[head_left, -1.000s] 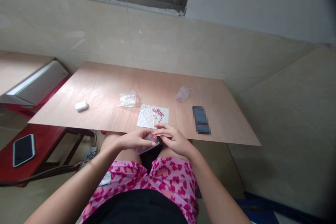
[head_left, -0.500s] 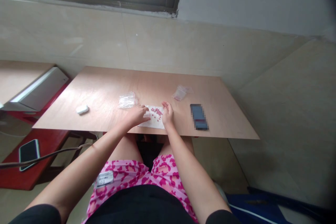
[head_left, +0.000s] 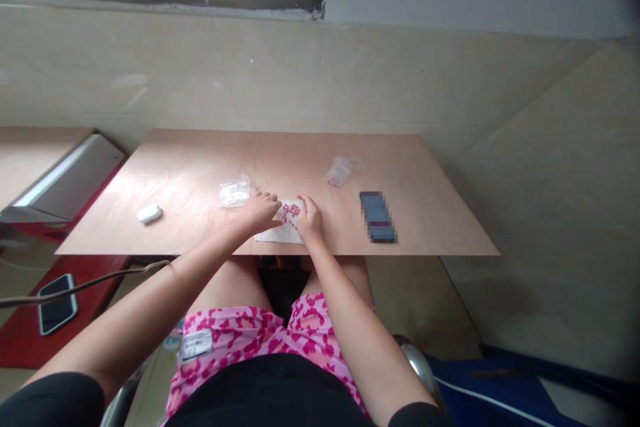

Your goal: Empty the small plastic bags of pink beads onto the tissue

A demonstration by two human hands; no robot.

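A small white sheet (head_left: 273,235) lies near the table's front edge, with several small red bead-like pieces (head_left: 290,212) scattered on its upper right. My left hand (head_left: 263,211) reaches over the sheet's left part, fingers curved and thumb apart; no object shows in it. At the sheet's right edge rests my right hand (head_left: 311,220), cupped on its side beside the red pieces, fingers stretched forward. Whether it touches the sheet I cannot tell. A clear plastic bag (head_left: 234,192) lies just beyond my left hand. Another clear bag with red pieces inside (head_left: 338,172) lies farther back, to the right.
A dark phone (head_left: 377,217) lies on the table (head_left: 440,227) to the right. A small white case (head_left: 149,214) is at the left. Below, a second phone (head_left: 58,303) rests on a red bench (head_left: 20,340); a cable (head_left: 120,273) crosses in front of it.
The view has shifted slightly. My right hand is a little farther left, closer to the red pieces and my left hand. My left hand stays over the sheet.
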